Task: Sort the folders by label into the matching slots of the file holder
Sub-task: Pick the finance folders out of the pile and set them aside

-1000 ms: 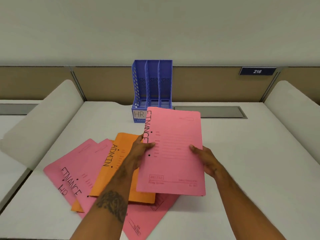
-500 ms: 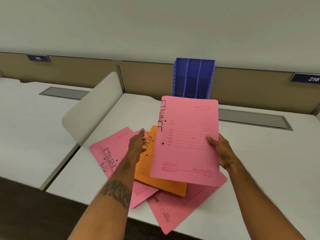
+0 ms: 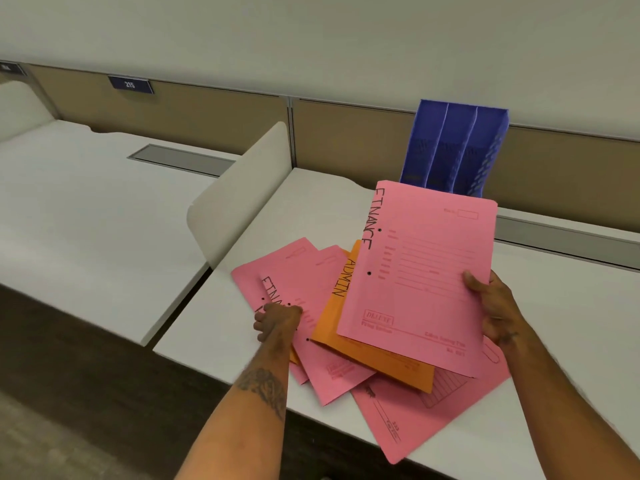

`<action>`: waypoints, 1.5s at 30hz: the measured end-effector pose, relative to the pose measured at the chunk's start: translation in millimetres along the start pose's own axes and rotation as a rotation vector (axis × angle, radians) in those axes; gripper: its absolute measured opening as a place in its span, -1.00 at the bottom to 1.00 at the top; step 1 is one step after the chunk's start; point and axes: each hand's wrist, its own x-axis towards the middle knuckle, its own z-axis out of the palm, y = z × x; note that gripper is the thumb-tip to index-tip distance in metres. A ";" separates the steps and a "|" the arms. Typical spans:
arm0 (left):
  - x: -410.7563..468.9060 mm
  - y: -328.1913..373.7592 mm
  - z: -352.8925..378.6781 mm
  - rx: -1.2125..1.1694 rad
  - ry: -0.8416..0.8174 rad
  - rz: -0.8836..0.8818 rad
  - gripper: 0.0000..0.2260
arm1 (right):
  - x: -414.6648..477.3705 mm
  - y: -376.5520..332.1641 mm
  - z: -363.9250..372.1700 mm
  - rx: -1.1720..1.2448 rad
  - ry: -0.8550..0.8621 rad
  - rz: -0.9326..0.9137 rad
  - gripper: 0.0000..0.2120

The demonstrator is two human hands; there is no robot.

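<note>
Right hand [image 3: 495, 306] alone now pinches the pink card FINANCE folder [image 3: 422, 278]; left hand's [image 3: 278, 322] curled fingers [image 3: 262, 329], grip unclear, seek its piled twin [image 3: 304, 287].

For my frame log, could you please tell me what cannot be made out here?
Head view:
- Blue file holder slot labels: hidden behind the held FINANCE folder.
- Leftmost pink folder label: mostly covered by the left hand.
- Bottom pink folder label: under the pile.
- Left hand grip: fingers hidden beneath it.

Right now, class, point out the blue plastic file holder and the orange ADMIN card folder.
Blue plastic file holder [image 3: 453, 143]: head view, middle slot.
Orange ADMIN card folder [image 3: 331, 320]: head view, strip below lettering.
</note>
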 end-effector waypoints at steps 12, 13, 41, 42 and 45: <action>11.9 31.2 -23.2 -0.574 -0.105 0.205 -0.67 | -16.2 -7.3 13.7 -0.006 0.052 -0.030 -0.62; 10.7 36.6 -27.7 -0.618 -0.114 0.251 -0.65 | -18.2 -8.2 13.5 -0.002 0.060 -0.034 -0.62; -61.7 187.3 -218.6 -0.707 -0.366 0.952 -0.85 | -38.0 -52.0 -18.2 0.069 0.176 -0.211 -0.68; -65.8 186.6 -208.1 -0.713 -0.408 0.949 -0.84 | -38.3 -51.4 -15.0 0.073 0.157 -0.210 -0.66; -77.8 181.3 -171.8 -0.742 -0.491 0.906 -0.86 | -40.5 -50.6 -4.3 0.104 0.104 -0.212 -0.64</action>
